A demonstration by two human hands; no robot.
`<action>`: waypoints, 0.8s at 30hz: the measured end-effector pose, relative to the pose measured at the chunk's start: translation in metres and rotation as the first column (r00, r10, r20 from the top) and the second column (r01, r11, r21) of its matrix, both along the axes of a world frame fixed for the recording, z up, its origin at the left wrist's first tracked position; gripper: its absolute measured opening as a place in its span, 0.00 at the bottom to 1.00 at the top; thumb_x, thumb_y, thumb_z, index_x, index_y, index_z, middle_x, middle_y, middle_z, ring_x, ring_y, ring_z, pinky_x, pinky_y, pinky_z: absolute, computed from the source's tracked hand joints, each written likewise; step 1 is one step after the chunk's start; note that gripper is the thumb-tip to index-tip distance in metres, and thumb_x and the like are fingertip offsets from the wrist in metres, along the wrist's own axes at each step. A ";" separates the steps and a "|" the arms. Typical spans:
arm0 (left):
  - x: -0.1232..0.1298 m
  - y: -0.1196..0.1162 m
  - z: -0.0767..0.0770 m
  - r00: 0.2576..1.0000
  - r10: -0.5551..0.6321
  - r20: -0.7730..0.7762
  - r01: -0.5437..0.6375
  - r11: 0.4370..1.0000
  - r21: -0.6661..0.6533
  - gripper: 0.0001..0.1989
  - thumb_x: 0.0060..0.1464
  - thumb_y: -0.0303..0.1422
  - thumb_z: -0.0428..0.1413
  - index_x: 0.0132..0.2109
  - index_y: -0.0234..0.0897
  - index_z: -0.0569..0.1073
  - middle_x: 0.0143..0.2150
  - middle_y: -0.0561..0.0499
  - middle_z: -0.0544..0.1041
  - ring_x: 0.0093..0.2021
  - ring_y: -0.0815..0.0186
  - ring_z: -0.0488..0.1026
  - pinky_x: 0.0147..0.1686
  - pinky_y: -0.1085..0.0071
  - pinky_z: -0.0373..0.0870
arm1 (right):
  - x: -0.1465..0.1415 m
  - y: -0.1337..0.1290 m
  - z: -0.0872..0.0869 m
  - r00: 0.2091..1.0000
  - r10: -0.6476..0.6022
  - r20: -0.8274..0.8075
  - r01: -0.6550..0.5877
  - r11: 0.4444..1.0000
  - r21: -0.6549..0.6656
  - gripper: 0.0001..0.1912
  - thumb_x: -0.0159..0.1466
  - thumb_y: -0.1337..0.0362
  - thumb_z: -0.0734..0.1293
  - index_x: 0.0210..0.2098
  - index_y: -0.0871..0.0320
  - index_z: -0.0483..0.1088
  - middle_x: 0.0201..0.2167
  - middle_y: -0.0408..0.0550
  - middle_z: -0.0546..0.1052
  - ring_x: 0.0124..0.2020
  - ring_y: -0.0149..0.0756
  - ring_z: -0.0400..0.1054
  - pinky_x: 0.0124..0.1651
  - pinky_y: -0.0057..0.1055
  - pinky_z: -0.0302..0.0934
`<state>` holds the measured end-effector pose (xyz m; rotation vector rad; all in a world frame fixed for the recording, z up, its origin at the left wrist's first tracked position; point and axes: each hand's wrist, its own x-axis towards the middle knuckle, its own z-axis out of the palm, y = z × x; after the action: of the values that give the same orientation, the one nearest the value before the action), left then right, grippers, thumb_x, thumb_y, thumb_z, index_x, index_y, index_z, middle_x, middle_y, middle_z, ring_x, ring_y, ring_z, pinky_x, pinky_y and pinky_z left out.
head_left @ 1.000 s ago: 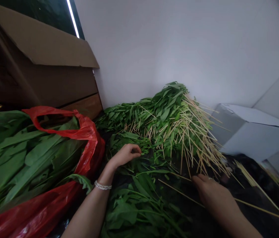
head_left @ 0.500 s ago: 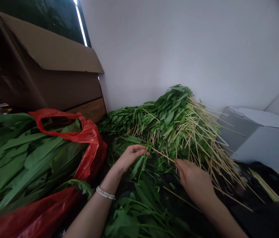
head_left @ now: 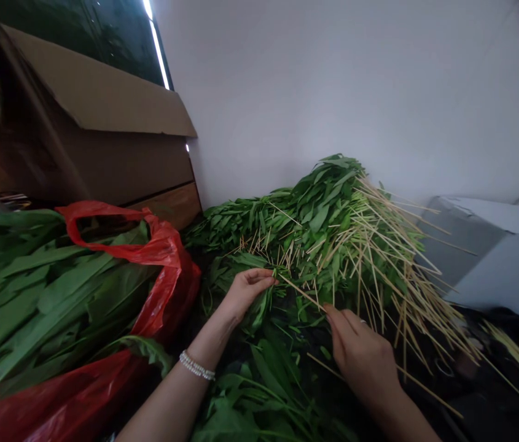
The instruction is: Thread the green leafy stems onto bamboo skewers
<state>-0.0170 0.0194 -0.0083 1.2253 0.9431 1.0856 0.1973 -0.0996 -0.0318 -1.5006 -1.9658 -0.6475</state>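
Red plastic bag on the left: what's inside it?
Large, long green leaves fill the open red plastic bag; the top ones show. Whatever lies beneath them is covered and cannot be seen.

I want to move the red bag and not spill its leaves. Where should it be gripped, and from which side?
Probably best by the handle of the red bag, coming from above: it forms an open loop over the long leaves, with room for fingers. The plastic looks thin and slack, so the bag's side may need support too. I cannot make out a second handle.
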 end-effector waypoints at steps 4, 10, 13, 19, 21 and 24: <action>0.001 -0.001 -0.001 1.000 0.019 0.003 -0.019 1.000 0.009 0.21 0.35 0.41 0.68 0.36 0.34 0.78 0.34 0.47 0.82 0.39 0.60 0.78 0.42 0.68 0.71 | -0.004 -0.003 -0.002 1.000 0.029 -0.008 -0.029 0.999 -0.014 0.18 0.67 0.71 0.55 0.54 0.60 0.66 0.32 0.47 0.74 0.30 0.33 0.68 0.34 0.29 0.56; 0.003 -0.003 0.002 1.000 0.006 -0.021 -0.005 1.000 0.028 0.19 0.35 0.41 0.68 0.35 0.34 0.79 0.34 0.47 0.82 0.39 0.60 0.78 0.42 0.67 0.71 | -0.003 -0.002 -0.003 1.000 0.020 -0.012 -0.021 0.999 -0.033 0.19 0.67 0.70 0.54 0.54 0.59 0.66 0.32 0.47 0.74 0.30 0.33 0.68 0.33 0.28 0.57; 0.003 -0.004 0.002 0.999 0.031 -0.043 -0.029 0.999 0.044 0.21 0.35 0.42 0.68 0.35 0.33 0.79 0.34 0.46 0.82 0.38 0.59 0.78 0.41 0.67 0.71 | -0.003 -0.001 -0.002 1.000 0.015 -0.010 -0.015 0.999 -0.047 0.19 0.67 0.70 0.54 0.54 0.59 0.66 0.32 0.47 0.74 0.31 0.33 0.68 0.34 0.28 0.57; 0.004 -0.003 0.002 0.996 0.072 -0.050 -0.068 0.996 0.065 0.20 0.33 0.40 0.69 0.34 0.33 0.79 0.32 0.46 0.82 0.35 0.61 0.77 0.37 0.69 0.71 | -0.003 -0.002 -0.004 1.000 -0.001 -0.001 0.001 0.999 -0.047 0.18 0.67 0.69 0.54 0.53 0.59 0.67 0.31 0.46 0.74 0.30 0.33 0.68 0.33 0.28 0.56; 0.004 -0.003 0.002 0.994 0.084 -0.066 -0.079 0.993 0.084 0.19 0.33 0.40 0.69 0.33 0.32 0.79 0.31 0.47 0.81 0.33 0.61 0.77 0.37 0.69 0.71 | -0.003 -0.002 -0.003 1.000 -0.006 0.007 0.007 0.999 -0.034 0.18 0.68 0.69 0.54 0.52 0.59 0.68 0.31 0.46 0.74 0.29 0.32 0.68 0.32 0.28 0.56; 0.005 -0.003 0.002 0.986 0.116 -0.116 -0.098 0.983 0.153 0.17 0.36 0.39 0.68 0.33 0.32 0.79 0.31 0.47 0.81 0.32 0.62 0.77 0.36 0.69 0.72 | -0.004 -0.001 -0.002 1.000 0.000 0.014 0.000 1.000 -0.002 0.18 0.68 0.68 0.53 0.51 0.59 0.69 0.30 0.45 0.73 0.28 0.32 0.68 0.31 0.28 0.55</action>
<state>-0.0117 0.0160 -0.0062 1.3893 1.0491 1.1915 0.1937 -0.1010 -0.0342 -1.5015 -1.9769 -0.6583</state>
